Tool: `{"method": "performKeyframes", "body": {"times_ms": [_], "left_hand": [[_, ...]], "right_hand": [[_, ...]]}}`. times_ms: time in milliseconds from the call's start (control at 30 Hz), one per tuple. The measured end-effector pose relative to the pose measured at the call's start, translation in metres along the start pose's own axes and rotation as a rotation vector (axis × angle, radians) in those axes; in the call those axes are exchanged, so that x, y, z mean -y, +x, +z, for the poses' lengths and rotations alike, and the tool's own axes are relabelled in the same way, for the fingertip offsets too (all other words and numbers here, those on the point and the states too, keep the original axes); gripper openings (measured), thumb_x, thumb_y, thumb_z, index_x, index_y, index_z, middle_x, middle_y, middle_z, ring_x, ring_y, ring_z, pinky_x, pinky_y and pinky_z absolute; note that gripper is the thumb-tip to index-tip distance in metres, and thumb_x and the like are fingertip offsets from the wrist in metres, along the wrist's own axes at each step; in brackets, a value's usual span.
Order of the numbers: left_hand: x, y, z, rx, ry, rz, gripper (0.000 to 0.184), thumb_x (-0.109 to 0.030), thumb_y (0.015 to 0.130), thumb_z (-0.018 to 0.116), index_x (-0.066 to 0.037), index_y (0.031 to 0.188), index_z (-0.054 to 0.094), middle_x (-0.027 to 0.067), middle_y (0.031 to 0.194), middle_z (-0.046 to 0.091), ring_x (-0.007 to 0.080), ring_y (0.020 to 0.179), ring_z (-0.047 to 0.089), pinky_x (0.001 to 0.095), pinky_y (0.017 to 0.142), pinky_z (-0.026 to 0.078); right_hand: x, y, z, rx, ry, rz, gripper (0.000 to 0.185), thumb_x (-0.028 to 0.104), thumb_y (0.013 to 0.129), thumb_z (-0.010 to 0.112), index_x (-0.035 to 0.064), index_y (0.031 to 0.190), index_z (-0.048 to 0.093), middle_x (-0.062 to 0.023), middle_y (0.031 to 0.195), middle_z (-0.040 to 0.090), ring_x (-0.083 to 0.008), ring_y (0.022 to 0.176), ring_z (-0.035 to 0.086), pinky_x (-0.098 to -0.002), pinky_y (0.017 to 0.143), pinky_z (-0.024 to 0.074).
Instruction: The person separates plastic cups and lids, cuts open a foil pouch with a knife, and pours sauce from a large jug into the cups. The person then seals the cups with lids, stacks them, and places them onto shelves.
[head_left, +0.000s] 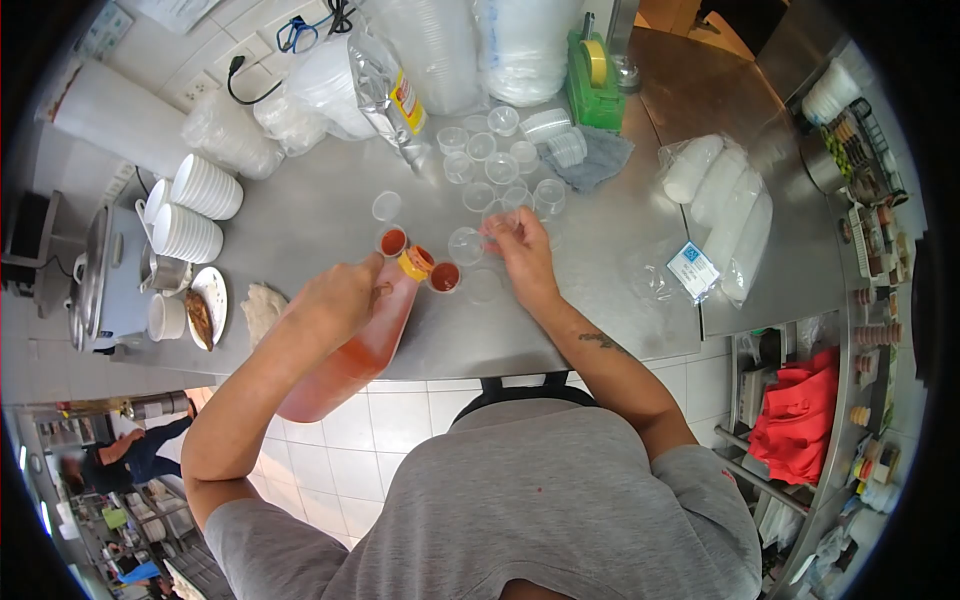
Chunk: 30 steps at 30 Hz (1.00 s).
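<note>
My left hand (340, 300) is wrapped round the upper part of a large jug (365, 350) of orange-red liquid. The jug is tilted, its orange-yellow neck (415, 263) lying between two small clear cups with red sauce, one at the upper left (392, 240) and one at the right (444, 277). My right hand (522, 250) has its fingers pinched on a small clear cup (497, 226) at the near side of a cluster of cups. Beside it stands another clear cup (466, 245). A lone clear cup (387, 206) is farther left.
Stacked lids (567, 148) and a grey cloth (600, 160) lie near a green tape dispenser (597, 85). A silver pouch (380, 95) stands at the back. White cup stacks (187, 234) and a plate (219, 300) are left; bagged cups (735, 210) are right. A person (135, 450) is lower left.
</note>
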<state>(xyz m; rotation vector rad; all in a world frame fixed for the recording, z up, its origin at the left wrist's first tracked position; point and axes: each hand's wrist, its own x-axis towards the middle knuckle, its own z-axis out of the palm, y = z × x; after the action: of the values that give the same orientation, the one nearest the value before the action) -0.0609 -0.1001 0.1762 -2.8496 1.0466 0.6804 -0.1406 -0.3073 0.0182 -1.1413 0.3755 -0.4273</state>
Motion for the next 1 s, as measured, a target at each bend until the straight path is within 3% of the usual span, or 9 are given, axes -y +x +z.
{"method": "performKeyframes", "body": {"times_ms": [200,367,533,700,1000], "left_hand": [[-0.002,0.003,-0.010,0.011,0.012,0.005,0.022,-0.022,0.093,0.056,-0.004,0.106,0.052,0.0246,0.087,0.065,0.0467,0.085,0.061,0.0526,0.073,0.048],[-0.009,0.015,-0.017,-0.009,0.048,0.039,0.021,-0.020,0.092,0.055,-0.005,0.107,0.054,0.0225,0.090,0.067,0.0433,0.086,0.064,0.0504,0.074,0.050],[-0.015,0.013,-0.018,-0.068,0.128,0.166,0.024,-0.020,0.090,0.056,-0.005,0.109,0.058,0.0198,0.097,0.068,0.0388,0.092,0.065,0.0476,0.079,0.052],[-0.019,0.033,-0.030,0.019,0.230,0.072,0.024,-0.019,0.089,0.058,-0.005,0.107,0.060,0.0191,0.098,0.068,0.0387,0.093,0.065,0.0466,0.080,0.052],[-0.032,0.034,-0.042,0.047,0.242,0.097,0.021,-0.017,0.089,0.058,-0.005,0.106,0.060,0.0181,0.098,0.069,0.0377,0.093,0.066,0.0454,0.080,0.052]], "right_hand": [[-0.008,0.002,0.005,0.011,0.002,-0.015,0.015,0.015,0.097,0.060,0.0044,0.092,0.051,-0.0076,0.100,0.062,-0.0180,0.096,0.063,-0.0307,0.078,0.0543],[-0.004,0.002,0.017,-0.008,0.145,0.070,0.013,0.012,0.095,0.060,0.0056,0.090,0.050,-0.0099,0.101,0.062,-0.0195,0.094,0.065,-0.0326,0.078,0.0552],[-0.005,0.006,0.025,-0.004,0.201,0.090,0.015,0.013,0.095,0.061,0.0068,0.089,0.049,-0.0062,0.095,0.062,-0.0174,0.092,0.066,-0.0305,0.073,0.0554],[0.002,0.010,0.033,-0.024,0.202,0.074,0.016,0.012,0.095,0.060,0.0073,0.087,0.047,-0.0059,0.093,0.061,-0.0170,0.091,0.066,-0.0305,0.074,0.0556],[0.000,0.018,0.033,-0.015,0.150,0.028,0.016,0.012,0.096,0.059,0.0076,0.086,0.047,-0.0075,0.096,0.062,-0.0184,0.094,0.065,-0.0315,0.078,0.0545]]}}
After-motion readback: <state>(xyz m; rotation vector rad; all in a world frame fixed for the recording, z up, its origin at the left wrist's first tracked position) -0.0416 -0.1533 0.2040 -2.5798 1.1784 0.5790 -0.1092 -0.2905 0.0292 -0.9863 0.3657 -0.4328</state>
